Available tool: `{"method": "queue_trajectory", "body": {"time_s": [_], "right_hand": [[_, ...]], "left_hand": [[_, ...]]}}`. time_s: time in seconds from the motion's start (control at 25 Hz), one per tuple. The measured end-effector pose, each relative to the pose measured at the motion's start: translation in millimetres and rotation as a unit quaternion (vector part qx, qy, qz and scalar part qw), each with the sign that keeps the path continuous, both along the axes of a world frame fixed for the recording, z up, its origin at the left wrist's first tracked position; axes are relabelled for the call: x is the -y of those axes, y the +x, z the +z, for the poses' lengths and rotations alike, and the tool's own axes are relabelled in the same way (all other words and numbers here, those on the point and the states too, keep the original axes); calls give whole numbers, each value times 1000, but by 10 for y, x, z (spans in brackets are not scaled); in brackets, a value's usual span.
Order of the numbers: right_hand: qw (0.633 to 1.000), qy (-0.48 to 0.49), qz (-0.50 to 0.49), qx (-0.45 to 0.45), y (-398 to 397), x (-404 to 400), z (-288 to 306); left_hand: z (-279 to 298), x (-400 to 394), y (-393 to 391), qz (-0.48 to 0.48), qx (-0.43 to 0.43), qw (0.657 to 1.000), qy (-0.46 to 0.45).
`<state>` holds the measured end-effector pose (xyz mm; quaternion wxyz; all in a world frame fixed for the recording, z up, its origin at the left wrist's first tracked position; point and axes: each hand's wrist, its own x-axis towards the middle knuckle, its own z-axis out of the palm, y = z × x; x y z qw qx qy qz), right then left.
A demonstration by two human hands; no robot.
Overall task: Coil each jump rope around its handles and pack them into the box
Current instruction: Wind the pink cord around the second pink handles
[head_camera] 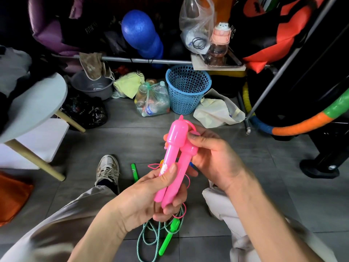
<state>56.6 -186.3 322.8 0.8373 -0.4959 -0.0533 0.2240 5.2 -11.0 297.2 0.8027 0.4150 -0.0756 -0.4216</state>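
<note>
Person seated on grey tile floor [132, 118], legs apart, both hands up in centre of view w/ a pair of pink handles [174, 163] held side by side, tips pointing up and away. Left hand [151, 195] clenched round the lower ends, thumb pressed across the front of the nearer handle, just by a small white sticker. Right hand [213, 157] grips the upper part from the right side, thumb near the bulbous caps, fingers wrapped behind. Thin pink cord [184, 210] hangs off the handles: a loop shows at top behind the caps, another strand trails below the left hand. Can't tell how many turns, if any, are wound on. On the floor betw. the legs, under the hands: a green jump rope [151, 235], its speckled teal cord in loose loops, one green handle [169, 237] lying among them, second green handle [134, 172] further up beside the shoe [107, 169]. Bkgd: blue mesh basket [187, 89] against the clutter, bag of plastic bottles [151, 99] just left of it, white round table [35, 103] at left edge, multicolour hoop [302, 123] at right.
</note>
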Motion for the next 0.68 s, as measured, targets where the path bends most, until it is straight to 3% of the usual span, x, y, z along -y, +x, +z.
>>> {"method": "queue_trajectory", "body": {"time_s": [0.4,0.68], "right_hand": [[998,21,37,44,25,-4,-26],[1000,0,11,2,50,8,-29]], "left_hand": [[-25,-5,17,22,21,997,71],[-16,26,21,47,40,994,89]]}}
